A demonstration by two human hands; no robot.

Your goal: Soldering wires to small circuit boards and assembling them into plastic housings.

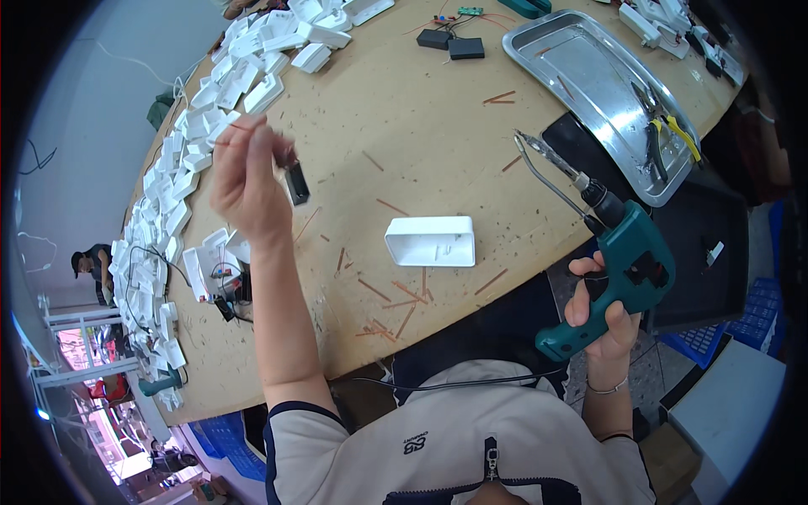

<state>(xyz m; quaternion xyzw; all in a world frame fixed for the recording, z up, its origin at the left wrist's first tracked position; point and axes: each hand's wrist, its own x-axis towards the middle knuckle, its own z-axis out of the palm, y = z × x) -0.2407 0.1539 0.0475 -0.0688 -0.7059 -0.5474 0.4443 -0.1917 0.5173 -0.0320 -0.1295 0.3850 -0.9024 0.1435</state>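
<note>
My right hand point(621, 335) is wrapped round the handle of a green soldering gun point(644, 244). Its metal tip and thin curved feed tube point up and left over the table. My left hand point(252, 181), blurred by motion, is raised over the left part of the table with fingers pinched. From it hangs a small black rectangular module point(297, 183), and thin reddish wire shows at the fingers. Between my hands an open white plastic case point(431, 242) lies on the table, its hollow side facing me and small posts visible inside.
White plastic cases point(244, 71) are heaped along the left edge. A wired white case point(217, 268) sits left of my forearm. A metal tray point(581, 50) holds yellow-handled pliers point(680, 139). Black modules point(465, 48) with wires lie at the back; copper-coloured strips point(408, 293) litter the table.
</note>
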